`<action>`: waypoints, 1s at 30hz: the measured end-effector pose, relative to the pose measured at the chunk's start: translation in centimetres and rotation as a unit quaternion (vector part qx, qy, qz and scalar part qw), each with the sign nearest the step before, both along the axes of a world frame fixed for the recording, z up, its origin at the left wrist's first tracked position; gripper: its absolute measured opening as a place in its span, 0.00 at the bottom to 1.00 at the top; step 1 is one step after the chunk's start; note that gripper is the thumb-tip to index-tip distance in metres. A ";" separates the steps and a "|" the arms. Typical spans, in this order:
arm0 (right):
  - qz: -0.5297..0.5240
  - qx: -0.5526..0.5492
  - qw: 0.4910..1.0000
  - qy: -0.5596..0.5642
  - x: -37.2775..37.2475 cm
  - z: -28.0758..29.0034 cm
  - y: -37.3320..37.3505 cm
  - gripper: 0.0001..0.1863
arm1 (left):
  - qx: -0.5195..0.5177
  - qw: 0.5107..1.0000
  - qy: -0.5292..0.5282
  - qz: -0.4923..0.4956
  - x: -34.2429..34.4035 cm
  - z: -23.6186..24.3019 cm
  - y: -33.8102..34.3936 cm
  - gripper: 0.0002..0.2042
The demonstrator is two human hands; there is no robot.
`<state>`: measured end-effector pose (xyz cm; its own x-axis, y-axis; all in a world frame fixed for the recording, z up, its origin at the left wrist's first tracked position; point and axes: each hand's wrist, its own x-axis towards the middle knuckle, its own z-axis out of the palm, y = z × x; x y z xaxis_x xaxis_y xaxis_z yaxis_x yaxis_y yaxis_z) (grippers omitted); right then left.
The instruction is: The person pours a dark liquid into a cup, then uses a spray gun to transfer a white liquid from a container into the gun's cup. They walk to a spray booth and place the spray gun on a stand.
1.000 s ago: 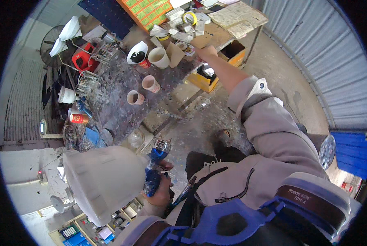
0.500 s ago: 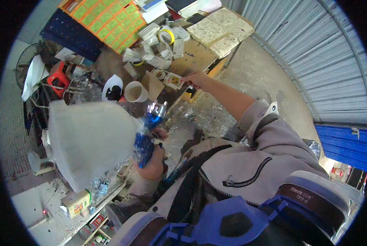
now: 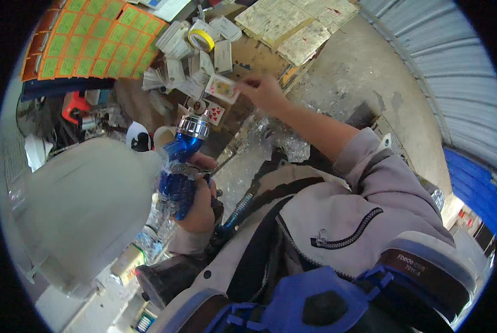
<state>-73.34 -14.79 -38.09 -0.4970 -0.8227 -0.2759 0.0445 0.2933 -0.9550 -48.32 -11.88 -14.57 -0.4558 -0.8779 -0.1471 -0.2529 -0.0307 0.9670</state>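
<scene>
My left hand (image 3: 201, 208) is wrapped round the grip of a blue spray gun (image 3: 173, 194) with a silver ring at its nozzle. A large, pale, translucent paint cup (image 3: 93, 205) is joined to the gun and fills much of the left side. By its edge, my right hand (image 3: 264, 93) pinches a playing card (image 3: 222, 89) with a coloured picture. The fingertips are slightly blurred. Just below that card lies another playing card (image 3: 215, 113) with red pips, partly hidden behind the gun's nozzle.
Beyond the cards are stacks of white cards (image 3: 176, 41) and a yellow tape roll (image 3: 202, 40). A stained cardboard sheet (image 3: 293, 30) lies farther right. Orange-and-green labelled panels (image 3: 98, 39), a red stool (image 3: 75, 106) and a black-and-white mask-like piece (image 3: 139, 136) are at left.
The picture card has moved up and left with my right hand, and a red-pip card now shows below it. The spray gun's nozzle has come nearer the cards. The view has shifted.
</scene>
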 end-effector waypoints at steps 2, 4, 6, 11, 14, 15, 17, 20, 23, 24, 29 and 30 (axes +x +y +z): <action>-0.053 -0.026 0.998 0.031 -2.0 -0.2 0.6 0.12 | -0.030 0.994 -0.101 -0.004 -0.9 0.5 0.8 0.19; 0.086 -0.091 0.988 0.093 -3.7 -0.2 1.3 0.11 | -0.063 0.990 -0.127 0.014 -1.9 1.0 1.8 0.18; 0.229 -0.155 0.936 0.218 -4.3 0.0 1.5 0.11 | -0.101 0.979 -0.179 0.007 -2.7 1.6 2.3 0.17; 0.339 -0.237 0.818 0.400 -1.8 2.6 -3.3 0.10 | -0.027 0.989 -0.043 0.142 -3.6 2.8 4.2 0.17; 0.284 -0.279 0.816 0.418 -2.2 4.6 -5.7 0.09 | 0.001 0.982 -0.092 0.164 -2.8 3.1 3.8 0.16; 0.283 -0.277 0.829 0.396 -3.1 5.1 -5.5 0.09 | -0.008 0.985 -0.093 0.146 -2.5 3.1 3.4 0.16; 0.262 -0.289 0.853 0.348 -5.9 5.6 -4.0 0.10 | -0.029 0.991 -0.094 0.093 -2.1 2.5 2.0 0.16; 0.190 -0.162 0.952 0.176 -10.2 5.7 1.1 0.06 | -0.111 0.985 -0.121 0.043 -3.6 0.8 -0.3 0.17; 0.058 -0.075 0.993 0.073 -13.4 5.4 8.7 0.07 | -0.049 0.996 -0.078 -0.005 -8.1 -0.6 -2.3 0.17; 0.035 -0.044 0.997 0.049 -14.7 5.3 10.9 0.07 | -0.004 0.999 -0.035 -0.016 -10.4 -1.0 -2.9 0.16; -0.091 -0.076 0.991 -0.058 -22.0 5.9 23.3 0.09 | 0.006 0.977 -0.027 -0.214 -24.9 -1.1 -4.1 0.15; -0.124 -0.125 0.982 -0.075 -23.2 6.1 26.0 0.09 | 0.006 0.967 -0.022 -0.255 -28.0 -0.7 -3.5 0.14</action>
